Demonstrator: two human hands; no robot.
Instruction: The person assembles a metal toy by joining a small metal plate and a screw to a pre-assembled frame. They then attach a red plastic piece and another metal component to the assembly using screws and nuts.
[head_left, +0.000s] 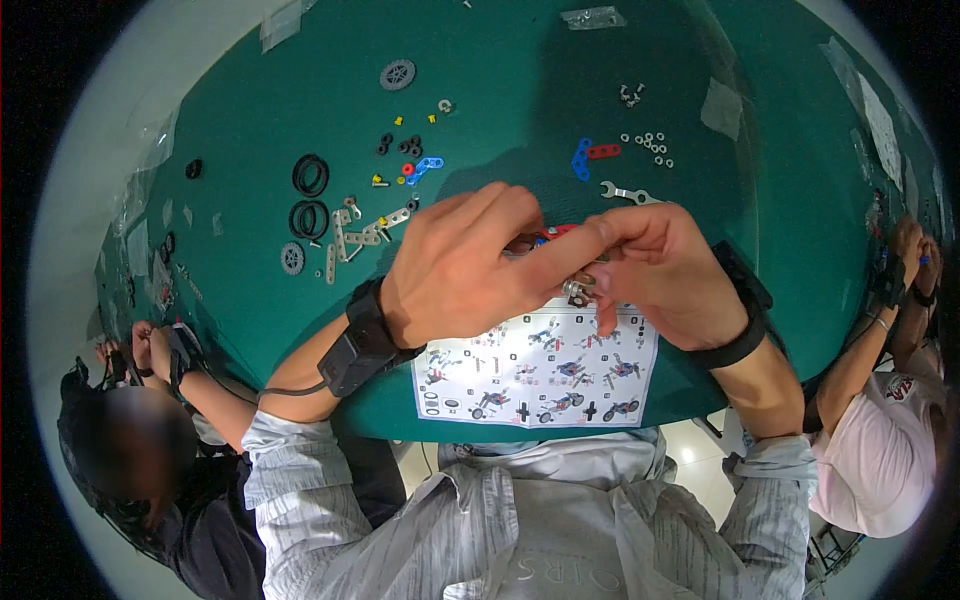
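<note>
While both hands meet over the top of the sheet (pixel 535 372), the small model (pixel 577 291) sits between them, just above the paper. Its silvery end shows on the side nearer the body, with red and blue bits peeking out farther away; fingers cover the middle, so its long axis can't be told. And look at the surfaces: shiny, rounded metal at the near end, smooth coloured pieces beyond.

The left hand (pixel 460 265) has its fingers bent in around the model, thumb side reaching across to the right hand (pixel 672 275), whose thumb and forefinger pinch in close at the metal end. Exactly which fingertip grips which part is hidden.

Out on the green table (pixel 480 110), a flat metal wrench (pixel 628 193) lies just beyond the right hand, and perforated silvery strips (pixel 340 235) lie left of the left hand, near ribbed black tyres (pixel 309 218).
</note>
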